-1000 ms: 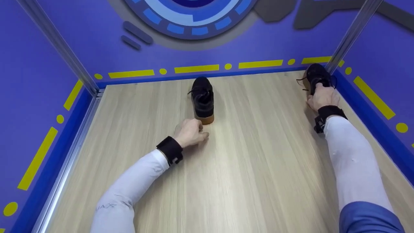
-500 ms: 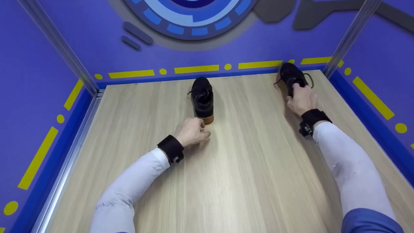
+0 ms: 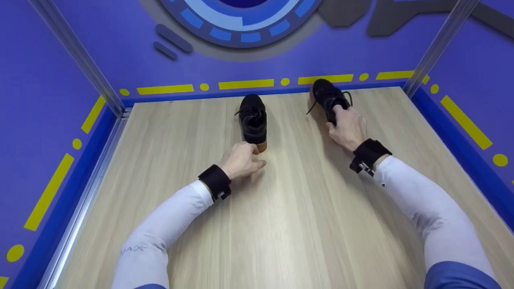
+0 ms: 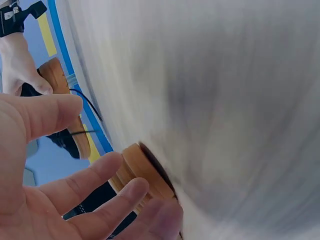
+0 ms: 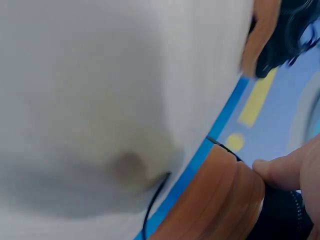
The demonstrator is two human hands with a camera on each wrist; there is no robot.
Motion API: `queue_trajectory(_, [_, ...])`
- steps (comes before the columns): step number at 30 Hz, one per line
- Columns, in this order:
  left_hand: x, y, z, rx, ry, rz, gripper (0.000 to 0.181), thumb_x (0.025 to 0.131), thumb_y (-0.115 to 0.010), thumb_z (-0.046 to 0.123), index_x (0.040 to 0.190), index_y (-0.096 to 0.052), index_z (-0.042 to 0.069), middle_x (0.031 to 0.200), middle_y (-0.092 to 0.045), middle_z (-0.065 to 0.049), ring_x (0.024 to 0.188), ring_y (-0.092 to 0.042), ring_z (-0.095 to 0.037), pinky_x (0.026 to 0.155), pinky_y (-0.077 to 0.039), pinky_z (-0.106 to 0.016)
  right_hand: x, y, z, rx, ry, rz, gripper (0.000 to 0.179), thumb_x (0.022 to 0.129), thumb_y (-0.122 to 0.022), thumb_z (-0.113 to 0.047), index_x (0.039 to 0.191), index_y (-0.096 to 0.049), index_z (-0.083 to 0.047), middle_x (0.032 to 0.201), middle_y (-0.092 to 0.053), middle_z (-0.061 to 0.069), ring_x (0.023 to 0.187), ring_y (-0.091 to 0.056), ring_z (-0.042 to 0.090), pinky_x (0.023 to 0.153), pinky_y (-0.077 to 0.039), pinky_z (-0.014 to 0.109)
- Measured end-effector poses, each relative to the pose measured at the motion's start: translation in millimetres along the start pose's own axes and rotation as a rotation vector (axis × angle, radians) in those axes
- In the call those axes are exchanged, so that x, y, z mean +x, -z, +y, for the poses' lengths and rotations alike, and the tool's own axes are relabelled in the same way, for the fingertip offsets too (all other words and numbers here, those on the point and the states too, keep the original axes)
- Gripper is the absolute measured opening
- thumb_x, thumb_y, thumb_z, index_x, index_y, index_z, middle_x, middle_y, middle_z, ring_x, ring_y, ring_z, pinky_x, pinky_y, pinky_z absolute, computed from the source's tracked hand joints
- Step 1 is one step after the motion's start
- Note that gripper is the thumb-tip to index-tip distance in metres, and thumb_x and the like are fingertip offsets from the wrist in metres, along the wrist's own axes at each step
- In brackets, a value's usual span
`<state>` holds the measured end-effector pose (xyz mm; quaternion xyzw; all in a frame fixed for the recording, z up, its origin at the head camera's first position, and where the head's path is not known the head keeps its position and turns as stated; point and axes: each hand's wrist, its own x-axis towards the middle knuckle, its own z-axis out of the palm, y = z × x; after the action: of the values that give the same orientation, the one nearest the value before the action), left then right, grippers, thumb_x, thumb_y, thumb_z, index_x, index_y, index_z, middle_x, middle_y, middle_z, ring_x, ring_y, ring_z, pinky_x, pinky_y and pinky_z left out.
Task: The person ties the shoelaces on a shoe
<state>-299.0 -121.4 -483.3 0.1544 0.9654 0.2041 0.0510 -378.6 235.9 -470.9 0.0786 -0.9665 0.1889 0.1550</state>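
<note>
Holds the first black shoe (image 3: 326, 94) by its heel end in the right hand (image 3: 350, 127), with the grip clamped on it and a finger reaching into the opening. Points its toe toward the blue back wall (image 3: 120, 60), angled leftward, with a loose lace (image 3: 311, 107) hanging beside it. Has the left hand (image 3: 240, 160) just behind the heel of the second black shoe (image 3: 253, 118), with that grip apart; impossible to say whether touching. Shows that shoe upright on the wooden worktop (image 3: 277, 224), toe toward the wall, left of the first.
</note>
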Motion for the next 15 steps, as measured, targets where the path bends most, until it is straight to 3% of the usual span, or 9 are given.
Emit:
queue_trajectory(10, [8.5,-6.6,16.3,-0.075,-0.089,0.034,0.055,0.104,-0.074,0.042,0.138,-0.074,-0.001,0.133,-0.080,-0.021,0.126,-0.076,-0.041,0.110,-0.061,-0.054,-21.3,2,-52,-0.010,0.134,-0.020,0.037,0.096,-0.084,-0.022,0.121,-0.066,-0.001,0.110,-0.077,0.032,0.103,-0.073,0.052,0.082,-0.060,0.070])
queue_trajectory(15, [37.2,-41.3,2.0,-0.058,-0.113,0.118,0.058,0.106,-0.064,0.049,0.141,-0.072,0.004,0.125,-0.081,-0.018,0.124,-0.077,-0.039,0.103,-0.062,-0.060,-38.0,0,-73,-0.057,0.186,-0.062,0.039,0.098,-0.084,-0.027,0.121,-0.065,-0.001,0.103,-0.076,0.030,0.095,-0.075,0.049,0.076,-0.063,0.067])
